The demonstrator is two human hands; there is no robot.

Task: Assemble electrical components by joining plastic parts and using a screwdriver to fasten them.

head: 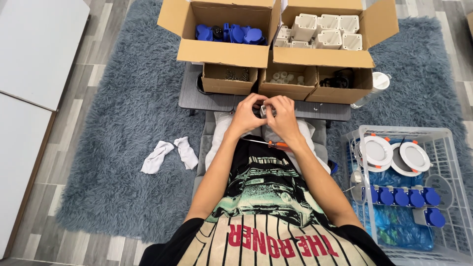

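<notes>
A small white plastic housing piece (266, 109) sits pinched between the left hand (248, 114) and the right hand (282, 116), fingers of both curled round it so only a pale corner shows (its exact shape is hidden). It is held above the lap, at twelve o'clock from the torso.

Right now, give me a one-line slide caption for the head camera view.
Both hands, left hand and right hand, grip a small white part before open cardboard boxes, screwdriver on lap.
</notes>
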